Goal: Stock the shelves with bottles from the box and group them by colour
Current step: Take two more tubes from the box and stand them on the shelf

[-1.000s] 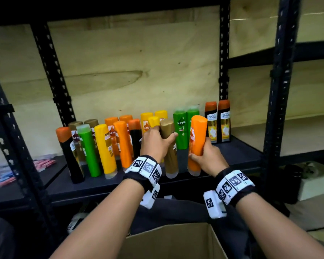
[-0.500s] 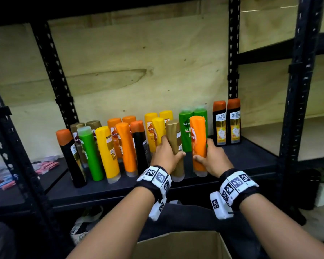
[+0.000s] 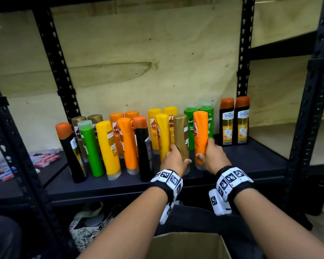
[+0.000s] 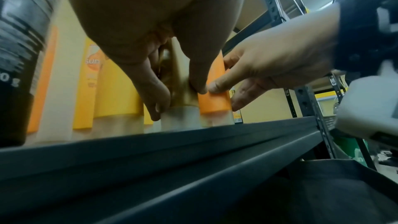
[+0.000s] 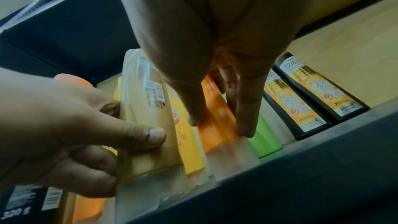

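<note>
My left hand point(image 3: 173, 161) grips the lower part of a gold-brown bottle point(image 3: 181, 135) that stands cap-down on the black shelf point(image 3: 247, 161). My right hand point(image 3: 212, 159) grips an orange bottle point(image 3: 200, 135) right beside it, also cap-down on the shelf. In the left wrist view my left hand's fingers point(image 4: 150, 94) wrap the gold-brown bottle point(image 4: 181, 94) and the right hand point(image 4: 269, 67) holds the orange bottle point(image 4: 213, 98). In the right wrist view the thumb and fingers point(image 5: 243, 122) clasp the orange bottle point(image 5: 219, 125); the left hand point(image 5: 75, 129) holds the gold-brown bottle point(image 5: 146, 125).
Several bottles stand along the shelf: yellow point(image 3: 108, 148), orange point(image 3: 128, 144), green point(image 3: 91, 148), black with orange caps point(image 3: 234, 122). Black uprights point(image 3: 305, 113) frame the bay. A cardboard box point(image 3: 185, 245) sits below my arms. Packets point(image 3: 45, 159) lie on the shelf to the left.
Both hands have moved forward and down, setting the gold-brown and orange bottles onto the shelf. The grips have slid lower on the bottles.
</note>
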